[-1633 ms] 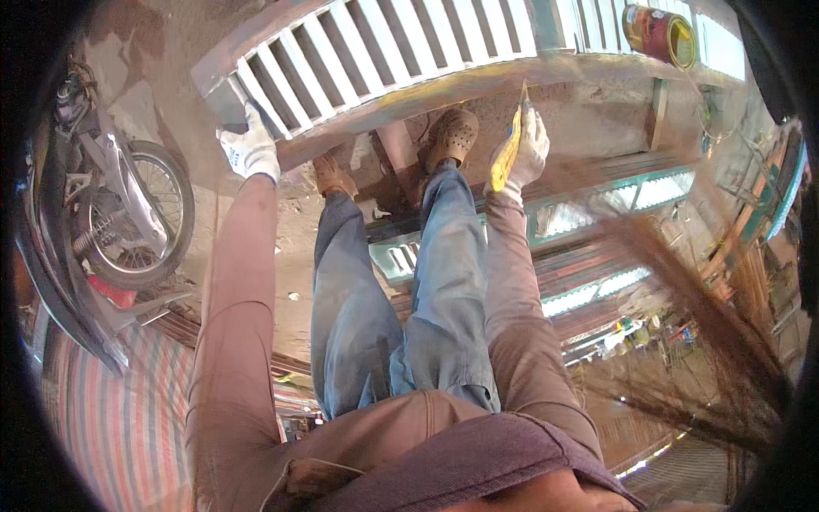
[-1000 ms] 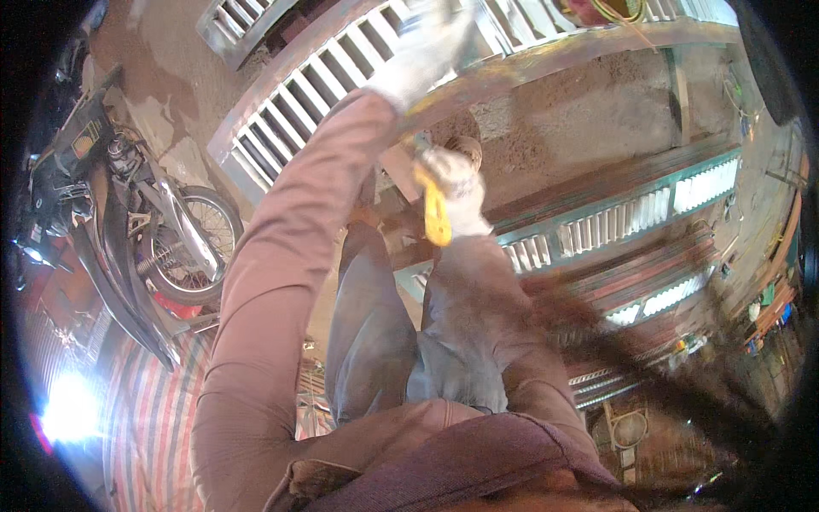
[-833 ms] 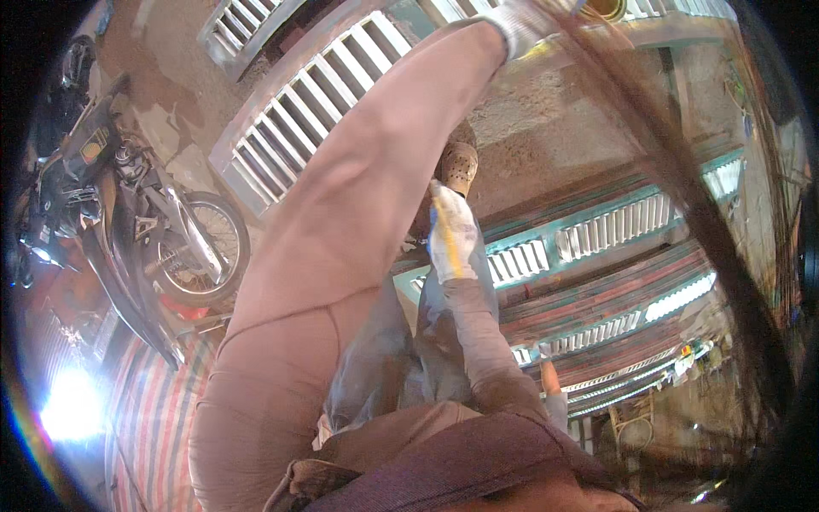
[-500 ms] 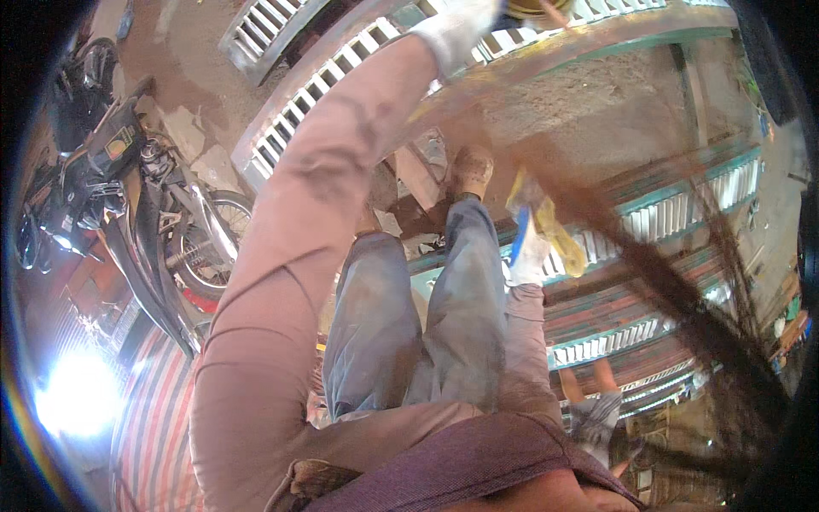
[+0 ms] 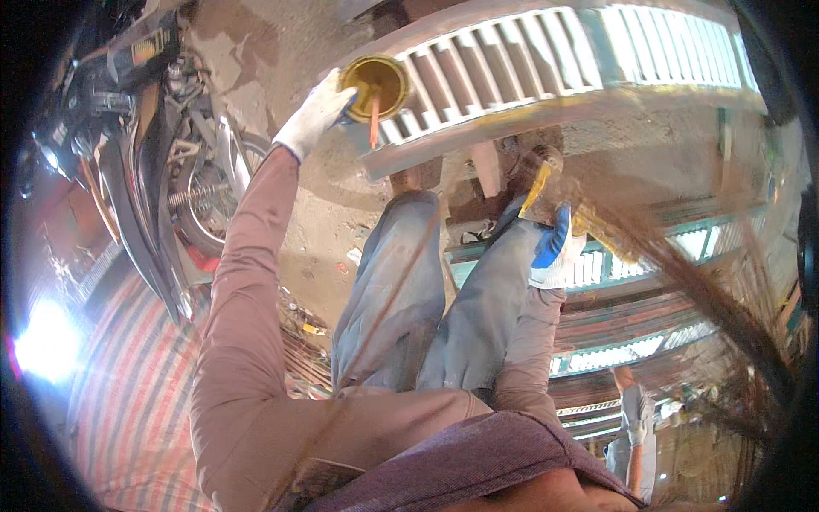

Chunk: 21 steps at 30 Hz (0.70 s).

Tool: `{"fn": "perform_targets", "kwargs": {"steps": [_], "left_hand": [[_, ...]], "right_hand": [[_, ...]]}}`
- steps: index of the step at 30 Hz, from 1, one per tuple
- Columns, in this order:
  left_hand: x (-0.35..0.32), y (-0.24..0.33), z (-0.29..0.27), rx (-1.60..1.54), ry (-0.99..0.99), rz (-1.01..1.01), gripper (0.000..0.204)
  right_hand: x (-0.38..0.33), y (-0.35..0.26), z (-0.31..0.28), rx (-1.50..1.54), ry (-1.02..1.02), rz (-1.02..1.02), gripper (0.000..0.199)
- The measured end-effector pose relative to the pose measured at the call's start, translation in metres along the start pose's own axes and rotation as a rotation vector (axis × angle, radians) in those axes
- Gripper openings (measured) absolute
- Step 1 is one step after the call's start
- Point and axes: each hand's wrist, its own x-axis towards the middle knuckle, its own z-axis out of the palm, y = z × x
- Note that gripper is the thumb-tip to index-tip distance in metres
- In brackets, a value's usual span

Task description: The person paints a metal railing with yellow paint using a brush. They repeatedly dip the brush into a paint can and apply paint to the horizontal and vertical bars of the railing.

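Up high, the left hand (image 5: 314, 115), in a white glove, is closed around the side of a small round tin (image 5: 375, 85) with a yellow inside, held out at arm's length just before the white railing (image 5: 546, 64). A thin orange stick (image 5: 374, 119) stands in the tin and hangs over its rim toward the person. The tin looks light and rigid, but what is in it would slop if tipped, so a grip around the wall, level, suits it best; a wet rim would likely be slippery.

Below the railing and to the right, the right hand (image 5: 554, 252), in a white-and-blue glove, is wrapped around a yellow-handled tool (image 5: 537, 183) by the right knee; its working end is blurred, so I cannot tell its kind. Brown strands sweep across the view on that side.

No label shows on the tin from here. Left of the railing stands a motorbike (image 5: 162, 171), with a striped mat (image 5: 128, 401) under it. Far below the railing another person (image 5: 633, 427) is small in view.
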Motion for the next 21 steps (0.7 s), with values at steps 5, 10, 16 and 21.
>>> {"fn": "perform_targets", "kwargs": {"steps": [5, 10, 16, 21], "left_hand": [[-0.014, -0.026, -0.013, 0.174, -0.022, 0.093, 0.082], [-0.058, 0.045, 0.002, 1.015, 0.002, 0.674, 0.079], [-0.023, 0.015, 0.033, 0.542, 0.222, 0.65, 0.023], [-0.001, 0.007, 0.018, -0.07, 0.405, 0.186, 0.036]], "right_hand": [[-0.055, 0.067, 0.041, 0.205, 0.152, 0.111, 0.045], [-0.076, 0.093, 0.039, 0.031, 0.088, 0.129, 0.044], [-0.093, 0.049, 0.072, 0.403, 0.013, 0.139, 0.04], [-0.098, 0.064, 0.101, -0.25, -0.143, -0.313, 0.042]]}}
